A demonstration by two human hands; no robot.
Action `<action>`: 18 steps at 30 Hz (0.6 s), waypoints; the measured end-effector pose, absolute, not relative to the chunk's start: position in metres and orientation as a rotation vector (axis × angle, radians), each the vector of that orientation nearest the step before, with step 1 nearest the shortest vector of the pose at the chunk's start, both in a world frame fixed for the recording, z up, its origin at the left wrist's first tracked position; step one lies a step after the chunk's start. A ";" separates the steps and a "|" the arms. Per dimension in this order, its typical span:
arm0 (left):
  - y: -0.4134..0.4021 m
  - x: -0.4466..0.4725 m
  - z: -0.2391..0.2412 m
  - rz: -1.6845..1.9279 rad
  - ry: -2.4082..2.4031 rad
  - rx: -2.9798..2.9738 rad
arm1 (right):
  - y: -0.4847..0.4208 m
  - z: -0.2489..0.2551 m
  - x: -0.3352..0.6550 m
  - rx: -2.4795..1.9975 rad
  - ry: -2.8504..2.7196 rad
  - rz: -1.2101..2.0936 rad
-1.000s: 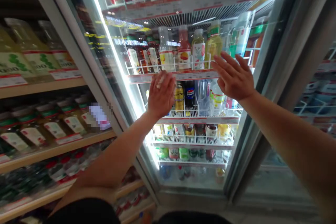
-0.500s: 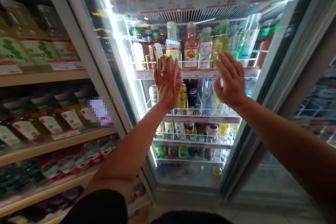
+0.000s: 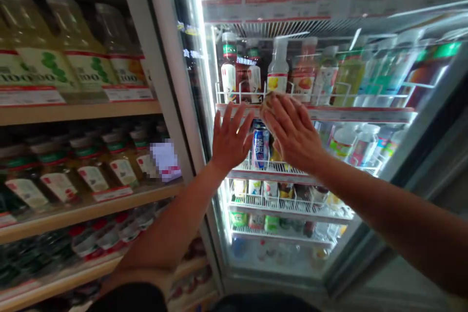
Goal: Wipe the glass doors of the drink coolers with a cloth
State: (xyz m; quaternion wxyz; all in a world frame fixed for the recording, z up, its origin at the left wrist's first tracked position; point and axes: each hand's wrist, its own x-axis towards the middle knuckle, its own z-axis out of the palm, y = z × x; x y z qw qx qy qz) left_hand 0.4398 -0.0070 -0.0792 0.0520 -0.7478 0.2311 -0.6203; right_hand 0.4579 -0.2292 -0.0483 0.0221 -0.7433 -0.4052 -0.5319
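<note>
Both my hands are raised against the glass door (image 3: 340,234) of a lit drinks fridge. My left hand (image 3: 232,139) is open, its fingers spread flat on the glass. Beside it and touching it, my right hand (image 3: 292,131) lies with its fingers pressed together over a small crumpled pale wad (image 3: 268,99), which shows at the fingertips. A blue can (image 3: 260,148) stands on the wire shelf behind the glass, between the two hands. Bottles (image 3: 278,70) line the shelf just above.
The fridge frame (image 3: 161,68) runs up on the left. Beyond it, wooden shelves (image 3: 91,107) hold rows of yellow-green and brown bottles. Lower wire shelves (image 3: 278,204) in the fridge carry cups and cans.
My view has swung left. My right hand has moved left to meet the left hand. The wad that was at my left hand's fingers now sits under my right hand's fingertips.
</note>
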 end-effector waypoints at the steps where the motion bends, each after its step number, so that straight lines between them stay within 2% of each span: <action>1: -0.002 0.442 -0.079 -1.861 0.674 -2.302 | -0.229 -0.039 0.457 -2.311 -1.283 -1.637; 6: -0.005 0.447 -0.083 -1.763 0.722 -2.437 | -0.229 -0.008 0.459 -2.197 -1.028 -1.751; 13: -0.009 0.444 -0.085 -1.773 0.781 -2.497 | -0.220 -0.051 0.458 -2.239 -0.982 -1.854; 18: -0.008 0.443 -0.085 -1.759 0.797 -2.501 | -0.219 0.005 0.457 -2.109 -0.784 -1.880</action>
